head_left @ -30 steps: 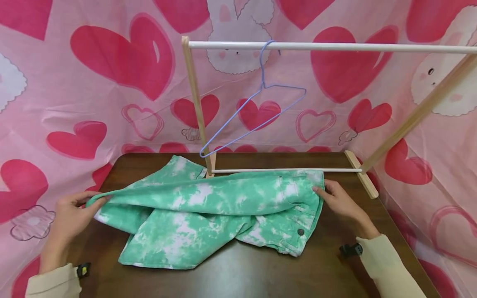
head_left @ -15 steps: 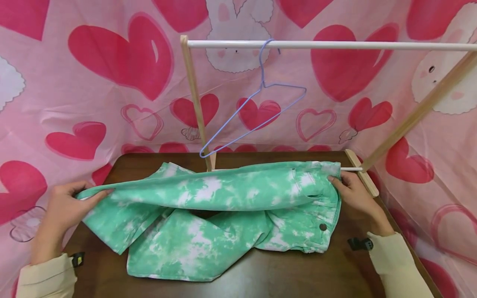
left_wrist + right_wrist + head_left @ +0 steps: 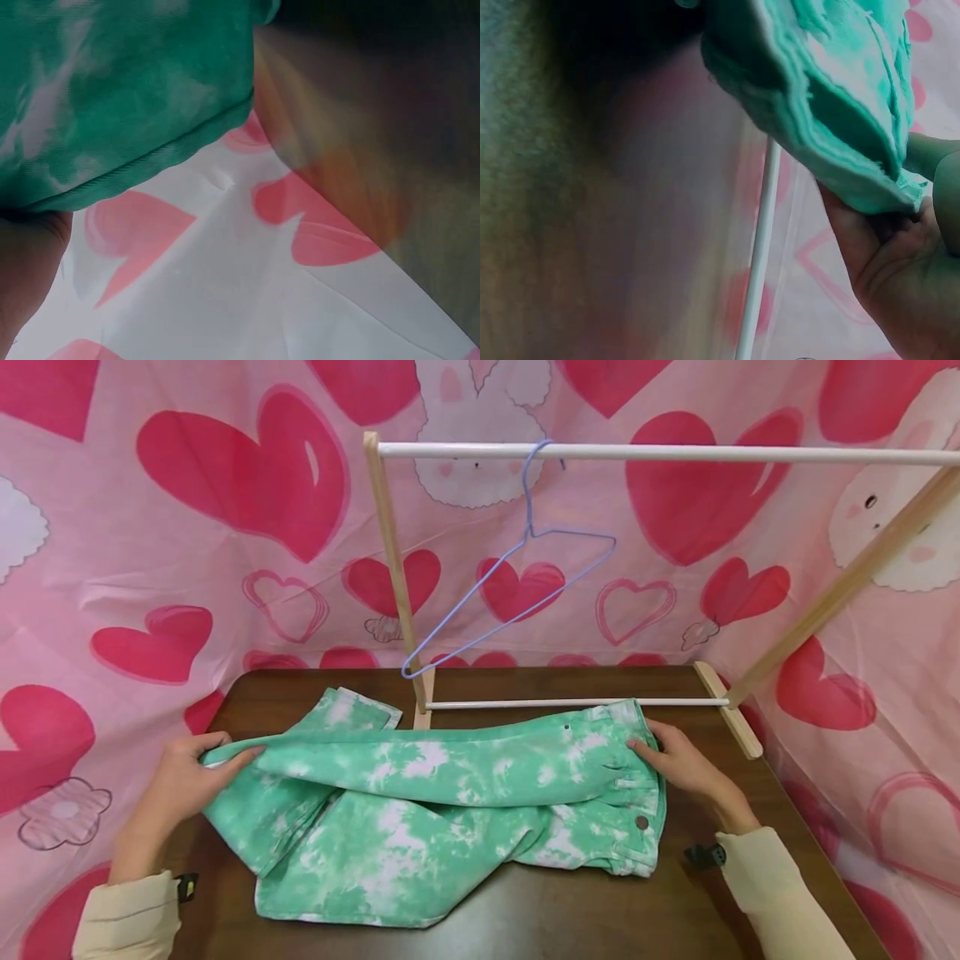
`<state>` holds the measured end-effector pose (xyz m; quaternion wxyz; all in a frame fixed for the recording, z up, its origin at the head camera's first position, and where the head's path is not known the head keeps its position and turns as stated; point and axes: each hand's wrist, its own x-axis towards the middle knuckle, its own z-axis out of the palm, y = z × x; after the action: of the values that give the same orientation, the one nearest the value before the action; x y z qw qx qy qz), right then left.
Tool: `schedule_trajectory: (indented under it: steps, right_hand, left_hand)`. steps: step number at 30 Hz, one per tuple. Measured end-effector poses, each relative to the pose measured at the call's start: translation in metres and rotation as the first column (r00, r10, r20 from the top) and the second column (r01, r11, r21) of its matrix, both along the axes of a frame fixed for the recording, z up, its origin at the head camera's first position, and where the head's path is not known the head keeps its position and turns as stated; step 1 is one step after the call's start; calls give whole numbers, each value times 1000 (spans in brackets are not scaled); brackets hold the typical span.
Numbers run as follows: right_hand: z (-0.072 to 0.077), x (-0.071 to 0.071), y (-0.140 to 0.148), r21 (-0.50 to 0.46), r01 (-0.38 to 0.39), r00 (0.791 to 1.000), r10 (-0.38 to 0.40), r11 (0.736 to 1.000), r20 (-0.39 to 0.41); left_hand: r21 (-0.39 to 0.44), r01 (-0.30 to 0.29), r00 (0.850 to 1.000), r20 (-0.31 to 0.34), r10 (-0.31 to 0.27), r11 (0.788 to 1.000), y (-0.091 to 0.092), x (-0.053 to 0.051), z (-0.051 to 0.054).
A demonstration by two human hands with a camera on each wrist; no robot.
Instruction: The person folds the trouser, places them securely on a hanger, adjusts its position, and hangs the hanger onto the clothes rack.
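Observation:
Green and white tie-dye trousers (image 3: 450, 768) stretch sideways between the two hands, their far edge lifted above the table. At the left, the left hand (image 3: 183, 777) pinches a leg's hem end between thumb and fingers. On the right, the right hand (image 3: 686, 760) grips the waistband, thumb on top; a dark button shows nearer the front. The other leg lies bent across the table, its hem toward the front. In the right wrist view, the waistband (image 3: 802, 127) hangs with its opening visible, the right hand (image 3: 892, 270) pinching one end.
Behind the trousers stands a wooden rack with a white top rail (image 3: 675, 453) and a lower white bar (image 3: 525, 703). A blue wire hanger (image 3: 530, 531) hangs from the top rail. The brown table (image 3: 525, 914) meets heart-printed fabric (image 3: 247, 468) at the back and sides.
Both hands carried the trousers left and toward the back, then the left hand moved back to the right, the waistband shifting right and then left again. The hanger stays still.

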<state>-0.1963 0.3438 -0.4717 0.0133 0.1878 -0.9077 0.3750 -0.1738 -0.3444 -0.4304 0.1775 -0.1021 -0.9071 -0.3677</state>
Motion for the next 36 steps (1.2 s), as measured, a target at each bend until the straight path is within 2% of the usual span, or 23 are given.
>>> schedule_trajectory:
  steps: [5, 9, 16, 24, 29, 34, 36]
  right_hand:
    - [1, 3, 0, 35, -12, 1000, 11, 999, 21]
    - [5, 8, 4, 38, -40, 999, 39, 998, 28]
    - [16, 12, 20, 39, -64, 998, 65, 997, -17]
    - [23, 14, 34, 24, -63, 997, 64, 998, -41]
    - [25, 17, 46, -16, -69, 998, 69, 998, 4]
    - [30, 21, 62, -34, -22, 999, 23, 999, 48]
    - [33, 22, 67, -16, 4, 1000, -4, 1000, 30]
  left_hand:
    - [5, 19, 999, 32, -19, 1000, -4, 2, -2]
    - [1, -23, 998, 57, 23, 1000, -6, 5, 2]
    - [-41, -69, 995, 74, 72, 997, -12, 10, 10]
    - [26, -98, 995, 26, 98, 995, -17, 10, 11]
    - [45, -94, 996, 15, 93, 995, -20, 11, 12]
    - [30, -81, 997, -1, 81, 996, -21, 9, 13]
    - [30, -80, 997, -11, 80, 996, -21, 9, 12]
